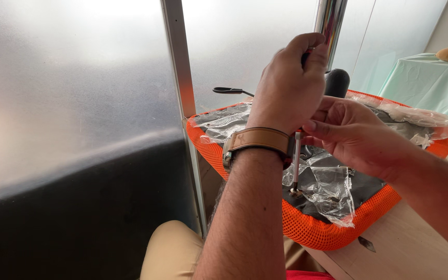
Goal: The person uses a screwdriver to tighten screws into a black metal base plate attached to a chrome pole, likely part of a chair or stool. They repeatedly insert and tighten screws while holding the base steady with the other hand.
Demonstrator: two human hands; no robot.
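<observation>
Above the orange mesh seat (pixel 317 233) wrapped in clear plastic, his left hand (pixel 291 83) gripped a slim metal screwdriver (pixel 297 163) upright; his right hand (pixel 356 132) pinched its shaft.

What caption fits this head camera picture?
Left hand and right hand steady a screwdriver upright on an orange mesh seat.

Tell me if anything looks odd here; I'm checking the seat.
The clear plastic wrap is torn and crumpled over the orange mesh seat, which lies upside down on the table. Both hands work a screwdriver through it.
</observation>
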